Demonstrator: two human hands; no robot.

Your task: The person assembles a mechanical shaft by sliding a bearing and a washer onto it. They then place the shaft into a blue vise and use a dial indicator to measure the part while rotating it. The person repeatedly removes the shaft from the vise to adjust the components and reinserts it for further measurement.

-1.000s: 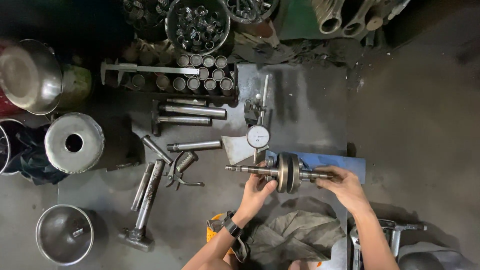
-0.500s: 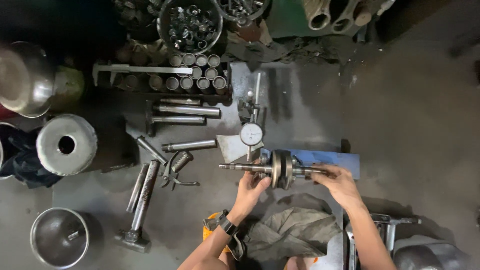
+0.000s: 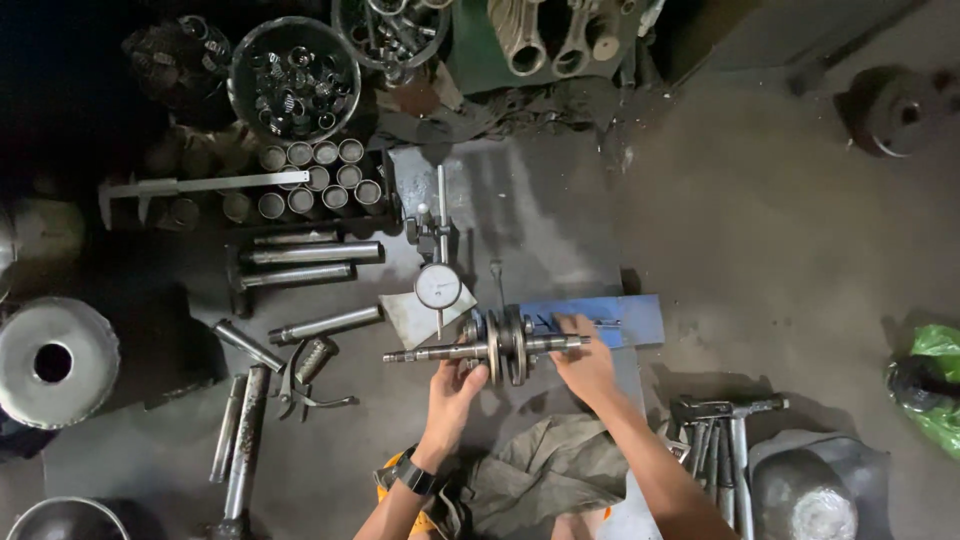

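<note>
A: Status on the crankshaft (image 3: 490,348)?

B: Lying horizontal on the dark bench plate (image 3: 560,215), just in front of the blue block (image 3: 625,318). Both hands on it. Left hand (image 3: 455,385) sits under the left journal, fingers curled up against the shaft next to the webs. Right hand (image 3: 585,362) is closed around the right-hand stub, thumb on top.

A: Gauge?

B: Dial indicator (image 3: 437,287) on its stand (image 3: 440,215), face up, just behind the left journal. Plunger hangs down toward the shaft. Can't tell whether the tip actually touches; too small.

A: So which step?

B: Looks like a runout check to me: shaft held at both ends, indicator parked over the journal. Judgement only. I'd call it mid-setup or mid-reading.

A: Next move needs what?

B: Probably a slow, even turn with both hands, no axial push, plunger kept square on the journal. Any lift at the right end would fake a reading.

A: Clutter risk?

B: Pliers (image 3: 305,385) and loose steel rods (image 3: 320,325) are left of the shaft, apart from it. Vernier caliper (image 3: 200,185) and a row of sleeves (image 3: 320,180) further back. Grey rag (image 3: 555,470) near the wrists, not touching the shaft.
</note>
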